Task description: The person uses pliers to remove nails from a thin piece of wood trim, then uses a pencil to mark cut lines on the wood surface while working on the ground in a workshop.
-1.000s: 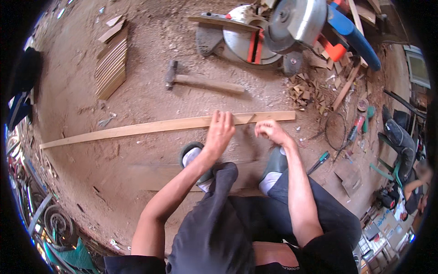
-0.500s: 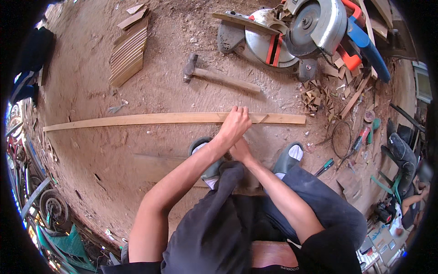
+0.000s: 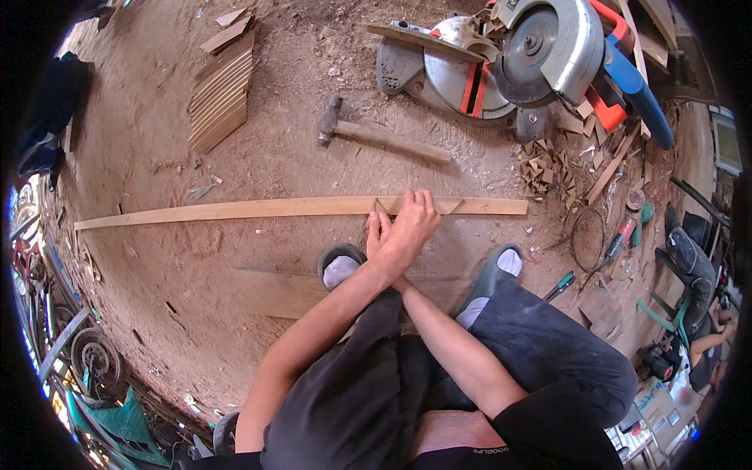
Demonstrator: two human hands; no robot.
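A long thin wooden strip lies left to right on the dirt floor in front of my feet. On its right part rests a short wooden piece with slanted ends. My left hand is closed over that piece, fingers bent over the strip's far edge. My forearms cross, the left over the right. My right hand comes out left of the left wrist, thumb and fingers pinched near the piece's left slanted end; what they hold is too small to make out.
Beyond the strip lies a hammer. A miter saw stands at the far right above wood offcuts. Slant-cut wooden pieces are laid together at the far left. A board lies by my feet; a green-handled tool lies at right.
My right hand has come out from beneath the left forearm to the left slanted end of the short piece. My left hand stays on the wood, slightly farther right in view.
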